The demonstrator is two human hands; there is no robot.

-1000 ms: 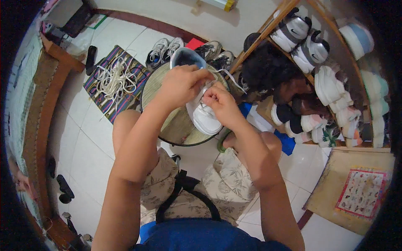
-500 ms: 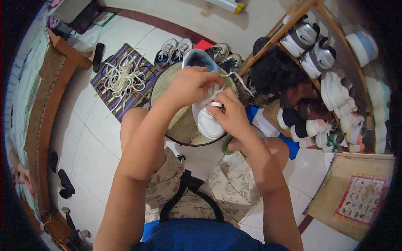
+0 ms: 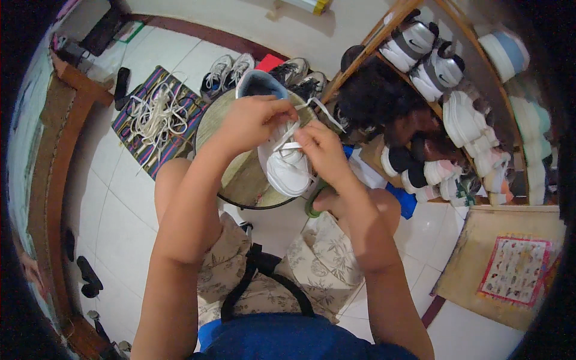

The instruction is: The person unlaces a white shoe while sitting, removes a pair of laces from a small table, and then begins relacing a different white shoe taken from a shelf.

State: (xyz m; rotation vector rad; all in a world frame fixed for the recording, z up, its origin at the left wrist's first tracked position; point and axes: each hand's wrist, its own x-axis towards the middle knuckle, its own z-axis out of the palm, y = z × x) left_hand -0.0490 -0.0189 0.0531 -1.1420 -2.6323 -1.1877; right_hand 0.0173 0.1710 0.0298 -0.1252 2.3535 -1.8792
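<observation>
A white sneaker [image 3: 286,173] with a pale blue lining lies on a round stool top [image 3: 231,180] in front of me, its toe toward me. White shoelace [image 3: 326,113] is partly threaded through its upper holes, and a loose length trails off to the far right. My left hand [image 3: 255,122] is over the tongue, its fingers pinched on the lace. At the right of the eyelets, my right hand [image 3: 327,150] is closed, thumb and forefinger gripping the lace. My fingers cover part of the lacing.
A pile of white laces [image 3: 159,117] lies on a striped cloth [image 3: 137,114] at the left. Several worn sneakers [image 3: 225,75] line the far wall. To the right, a wooden rack [image 3: 354,66] holds several shoes. A wooden furniture edge [image 3: 51,198] runs along the left.
My right hand has moved back from the toe to the eyelets, uncovering the toe and the lower lacing. The whole scene has shifted left in view.
</observation>
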